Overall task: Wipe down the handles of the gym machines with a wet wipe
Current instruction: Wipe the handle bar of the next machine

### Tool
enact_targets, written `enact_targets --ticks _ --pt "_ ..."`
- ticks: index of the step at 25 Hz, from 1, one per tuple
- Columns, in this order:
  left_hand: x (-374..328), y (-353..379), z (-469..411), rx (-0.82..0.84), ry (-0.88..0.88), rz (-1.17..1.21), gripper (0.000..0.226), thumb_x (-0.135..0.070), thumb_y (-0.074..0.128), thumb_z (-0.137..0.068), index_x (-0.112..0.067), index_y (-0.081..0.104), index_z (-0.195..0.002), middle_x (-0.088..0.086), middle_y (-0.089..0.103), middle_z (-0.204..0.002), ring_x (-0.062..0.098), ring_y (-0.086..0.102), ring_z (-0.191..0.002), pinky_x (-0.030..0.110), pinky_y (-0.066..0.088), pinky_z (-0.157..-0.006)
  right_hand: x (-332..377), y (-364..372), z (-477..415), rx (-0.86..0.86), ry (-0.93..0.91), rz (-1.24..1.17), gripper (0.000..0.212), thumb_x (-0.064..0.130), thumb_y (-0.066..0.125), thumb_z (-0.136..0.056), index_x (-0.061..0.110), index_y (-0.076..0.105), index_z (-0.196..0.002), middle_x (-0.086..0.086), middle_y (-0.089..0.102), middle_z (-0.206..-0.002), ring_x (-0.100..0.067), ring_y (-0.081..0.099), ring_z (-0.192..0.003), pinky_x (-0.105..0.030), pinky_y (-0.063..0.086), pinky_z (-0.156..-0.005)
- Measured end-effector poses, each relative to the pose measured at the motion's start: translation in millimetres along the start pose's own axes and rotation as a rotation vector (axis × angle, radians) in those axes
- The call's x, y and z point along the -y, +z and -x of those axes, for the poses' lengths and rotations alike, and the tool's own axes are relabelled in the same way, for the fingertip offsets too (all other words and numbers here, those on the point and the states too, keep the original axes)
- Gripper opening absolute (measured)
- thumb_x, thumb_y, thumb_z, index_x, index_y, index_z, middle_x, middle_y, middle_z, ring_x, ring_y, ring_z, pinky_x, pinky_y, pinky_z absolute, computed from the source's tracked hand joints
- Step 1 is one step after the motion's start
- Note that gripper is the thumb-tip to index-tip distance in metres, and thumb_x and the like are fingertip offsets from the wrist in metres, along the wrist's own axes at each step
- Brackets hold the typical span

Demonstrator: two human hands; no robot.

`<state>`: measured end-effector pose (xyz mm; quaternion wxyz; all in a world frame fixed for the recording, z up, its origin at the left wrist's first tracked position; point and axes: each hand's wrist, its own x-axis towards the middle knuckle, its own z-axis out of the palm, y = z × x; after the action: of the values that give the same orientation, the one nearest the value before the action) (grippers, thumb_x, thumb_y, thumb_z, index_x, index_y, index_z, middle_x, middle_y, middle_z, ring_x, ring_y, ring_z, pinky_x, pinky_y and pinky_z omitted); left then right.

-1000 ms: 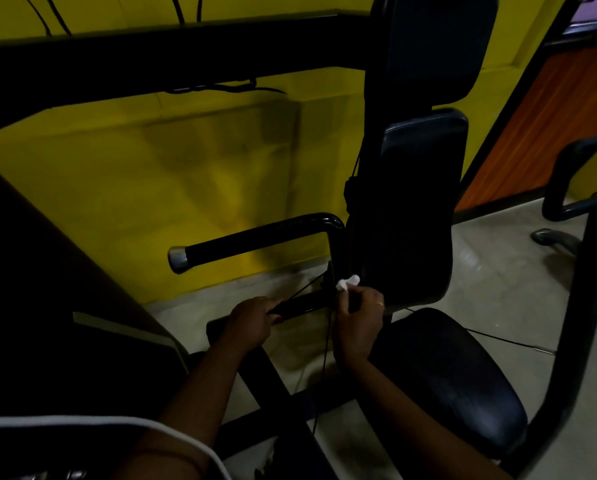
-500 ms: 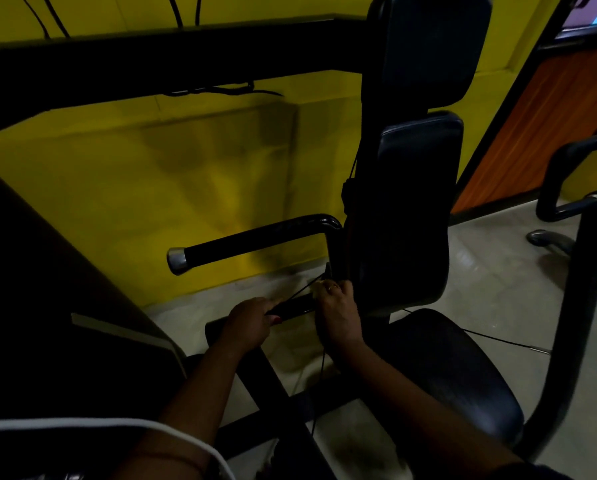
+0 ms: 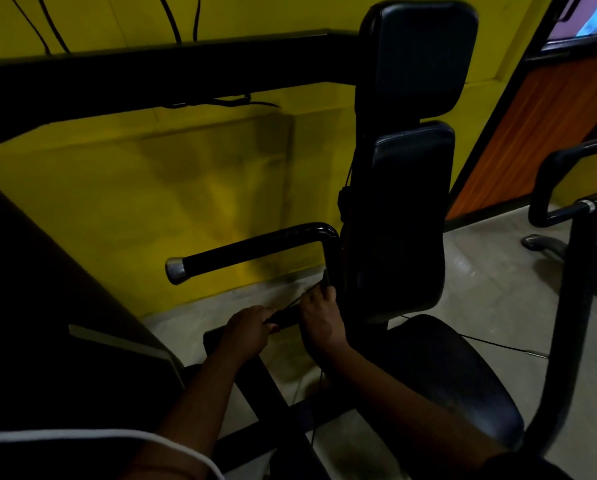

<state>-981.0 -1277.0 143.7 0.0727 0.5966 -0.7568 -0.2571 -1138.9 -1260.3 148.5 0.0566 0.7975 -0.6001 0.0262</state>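
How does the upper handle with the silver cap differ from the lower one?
The upper handle is untouched; the lower handle is held by the left hand, with the right hand at its far end. The upper handle shows whole, silver cap included; the lower handle is mostly hidden. Both are black bars.

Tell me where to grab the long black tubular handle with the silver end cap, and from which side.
Grip the long black tubular handle mid-length, between its silver end cap and the bend. Come, I'd judge, from above on the near side: it lies roughly level, the yellow wall stands behind it and the black padded backrest blocks its right end.
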Motion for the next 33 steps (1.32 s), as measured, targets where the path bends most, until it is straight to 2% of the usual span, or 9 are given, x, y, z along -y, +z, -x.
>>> enact_targets --ticks 5,8,13,16,20,23,28,30,33 --pt "3.4 1.6 -2.0 0.006 0.006 -0.019 0.040 -0.022 0.052 -0.098 -0.018 0.052 -0.138 0.007 0.058 -0.132 0.025 0.051 -0.123 0.030 0.040 -0.097 -46.4 16.9 15.4 -0.274 -0.098 -0.135 0.037 0.019 0.042 -0.078 0.010 0.075 -0.090 -0.007 0.067 -0.097 -0.022 0.041 -0.086 -0.026 0.053 -0.054" --pt "4.0 2.9 -1.9 0.013 0.004 -0.039 0.041 -0.025 0.051 -0.098 -0.019 0.052 -0.139 0.005 0.058 -0.131 0.024 0.052 -0.121 0.028 0.040 -0.095 -6.8 26.2 19.1 -0.301 0.089 -0.293 0.036 0.007 0.053 -0.070 0.008 0.073 -0.100 -0.009 0.067 -0.107 -0.022 0.038 -0.086 -0.031 0.055 -0.067" --pt "3.9 2.3 -0.3 0.017 0.022 -0.056 0.043 -0.028 0.050 -0.099 -0.019 0.049 -0.141 0.006 0.058 -0.130 0.024 0.052 -0.120 0.028 0.041 -0.094 -18.8 41.9 37.3 -0.385 -0.077 -0.275 0.052 0.009 0.038 -0.081 0.006 0.053 -0.131 -0.013 0.064 -0.120 -0.023 0.043 -0.097 -0.028 0.057 -0.067" --pt "3.5 3.1 -1.2 0.008 0.030 -0.054 0.044 -0.026 0.050 -0.099 -0.018 0.047 -0.142 0.006 0.057 -0.132 0.024 0.051 -0.121 0.028 0.039 -0.094 -14.4 39.8 33.4 -0.513 0.202 -0.410 0.043 0.011 0.041 -0.088 -0.002 0.060 -0.124 -0.014 0.064 -0.105 -0.023 0.045 -0.093 -0.033 0.054 -0.072" --pt "5.1 3.0 -1.5 0.012 0.029 -0.048 0.045 -0.026 0.051 -0.099 -0.019 0.046 -0.143 0.006 0.055 -0.134 0.024 0.050 -0.124 0.029 0.040 -0.097 5.8 46.9 37.2 -0.463 0.019 -0.508 0.032 0.017 0.044 -0.095 0.001 0.070 -0.105 -0.011 0.064 -0.092 -0.021 0.047 -0.089 -0.031 0.049 -0.073" --pt "5.2 2.5 -0.3 0.005 0.036 -0.031 0.045 -0.026 0.052 -0.098 -0.020 0.047 -0.142 0.006 0.058 -0.129 0.024 0.052 -0.119 0.029 0.041 -0.093 -11.6 35.2 35.1 -0.417 0.599 -0.899 0.013 0.018 0.056 -0.094 0.011 0.061 -0.105 -0.007 0.058 -0.101 -0.022 0.055 -0.091 -0.038 0.051 -0.076" --pt "3.6 1.5 0.1 0.008 0.033 -0.023 0.047 -0.026 0.052 -0.098 -0.021 0.044 -0.144 0.005 0.058 -0.128 0.025 0.052 -0.118 0.029 0.041 -0.093 18.4 12.7 18.6 -0.478 1.256 -1.389 0.020 0.025 0.059 -0.095 0.017 0.053 -0.112 0.006 0.058 -0.101 -0.011 0.059 -0.093 -0.014 0.040 -0.069" --pt "3.9 1.7 0.3 0.007 0.037 -0.026 0.047 -0.027 0.052 -0.099 -0.021 0.044 -0.144 0.005 0.057 -0.130 0.024 0.051 -0.120 0.029 0.040 -0.093 24.6 22.2 13.4 -0.432 1.351 -1.606 0.016 0.018 0.059 -0.095 0.010 0.057 -0.108 0.002 0.062 -0.096 -0.014 0.059 -0.090 -0.004 0.040 -0.058" --pt "1.8 1.2 0.9 -0.003 0.034 -0.020 0.047 -0.026 0.052 -0.099 -0.021 0.044 -0.144 0.005 0.057 -0.131 0.023 0.051 -0.121 0.028 0.040 -0.095 5.3 31.3 11.7 -0.349 1.287 -1.847 0.022 0.012 0.053 -0.097 -0.001 0.062 -0.082 -0.009 0.064 -0.068 -0.021 0.060 -0.065 -0.021 0.048 -0.055"
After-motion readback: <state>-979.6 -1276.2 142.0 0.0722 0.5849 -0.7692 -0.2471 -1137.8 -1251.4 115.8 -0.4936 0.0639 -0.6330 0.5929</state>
